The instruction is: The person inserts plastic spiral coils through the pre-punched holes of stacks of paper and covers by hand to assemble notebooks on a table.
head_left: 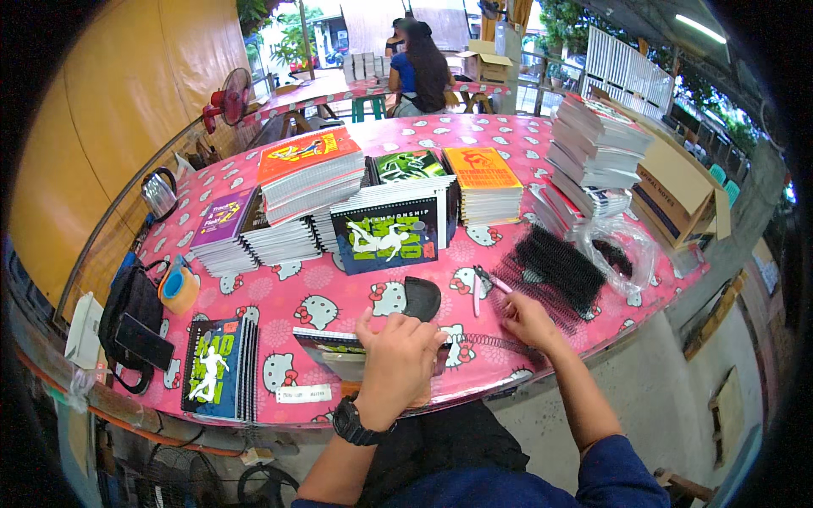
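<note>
At the table's near edge my left hand [400,356], with a black watch on the wrist, is closed over the top of a notebook [326,345] standing on its long edge. A thin black spiral coil [491,341] runs from the notebook's right end toward my right forearm. My right hand [527,322] has its fingers curled down, just below pink-handled pliers [491,286]; what lies between the fingertips is hidden. Beyond my left hand lies a black rounded pad [421,298]. Several bound notebooks [218,370] with a blue-green cover lie stacked at the left.
Notebook stacks [309,178] in several colours fill the middle of the pink table; a tall stack [597,152] stands at right. Black coils [559,267] lie beside a clear plastic bag [627,254]. A black bag [131,326], tape [178,288] and kettle [158,193] line the left. A person [419,72] sits beyond.
</note>
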Demonstrator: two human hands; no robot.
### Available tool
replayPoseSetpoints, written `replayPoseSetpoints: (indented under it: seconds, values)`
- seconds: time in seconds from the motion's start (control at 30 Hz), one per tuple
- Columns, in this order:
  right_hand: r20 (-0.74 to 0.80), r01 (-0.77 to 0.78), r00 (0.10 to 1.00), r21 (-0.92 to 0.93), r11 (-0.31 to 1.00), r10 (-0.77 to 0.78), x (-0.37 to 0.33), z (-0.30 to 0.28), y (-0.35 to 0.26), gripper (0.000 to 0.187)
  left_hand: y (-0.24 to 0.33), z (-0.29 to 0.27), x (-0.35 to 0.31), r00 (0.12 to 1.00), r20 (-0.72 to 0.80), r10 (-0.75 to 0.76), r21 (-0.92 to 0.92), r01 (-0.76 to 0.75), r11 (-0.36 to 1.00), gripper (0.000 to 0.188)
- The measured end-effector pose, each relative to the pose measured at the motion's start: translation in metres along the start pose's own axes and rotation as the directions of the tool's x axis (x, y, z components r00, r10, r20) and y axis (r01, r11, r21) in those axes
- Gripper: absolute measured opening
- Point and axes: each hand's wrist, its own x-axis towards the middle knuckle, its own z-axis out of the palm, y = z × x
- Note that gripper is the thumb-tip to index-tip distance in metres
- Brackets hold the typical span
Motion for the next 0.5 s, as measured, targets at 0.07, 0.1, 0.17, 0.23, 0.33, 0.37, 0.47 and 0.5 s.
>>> replayPoseSetpoints:
  seconds: [0.07, 0.1, 0.17, 0.23, 0.33, 0.37, 0.47, 0.5]
  values:
    - [-0.217, 0.011, 0.976, 0.035, 0.999, -0.003, 0.006, -0.010, -0.002, 0.022, 0.000, 0.001, -0.001, 0.998, -0.067, 0.012, -0.065, -0.017, 0.998, 0.014]
    - [-0.252, -0.003, 0.968, 0.057, 0.998, 0.018, 0.011, -0.017, -0.010, 0.022, -0.002, 0.001, -0.003, 0.998, -0.056, 0.007, -0.061, -0.011, 0.998, 0.014]
    - [-0.294, -0.020, 0.956, -0.116, 0.993, -0.015, 0.021, -0.027, 0.018, 0.030, 0.003, 0.001, -0.001, 0.999, -0.005, -0.036, -0.134, 0.035, 0.990, 0.018]
    - [-0.279, -0.077, 0.960, -0.202, 0.976, 0.018, 0.027, -0.031, 0.019, 0.034, 0.005, -0.001, -0.001, 0.998, 0.036, -0.043, -0.066, 0.045, 0.997, 0.017]
    - [-0.261, -0.047, 0.958, -0.554, 0.831, -0.120, 0.051, -0.019, -0.004, 0.050, 0.008, -0.001, 0.000, 0.998, 0.027, -0.061, -0.083, 0.063, 0.995, 0.015]
    - [-0.100, 0.098, 0.980, -0.502, 0.859, -0.171, 0.061, -0.016, -0.018, 0.057, 0.008, -0.001, -0.001, 0.997, -0.009, -0.072, -0.176, 0.069, 0.982, 0.014]
    - [0.213, 0.583, 0.806, -0.119, 0.804, -0.553, 0.103, 0.032, -0.039, 0.078, 0.002, -0.002, -0.006, 0.998, -0.006, -0.059, -0.202, 0.057, 0.978, 0.014]
    - [0.271, 0.630, 0.755, -0.051, 0.775, -0.597, 0.111, 0.047, -0.045, 0.084, -0.001, -0.001, -0.007, 1.000, -0.002, -0.012, -0.107, 0.012, 0.994, 0.018]
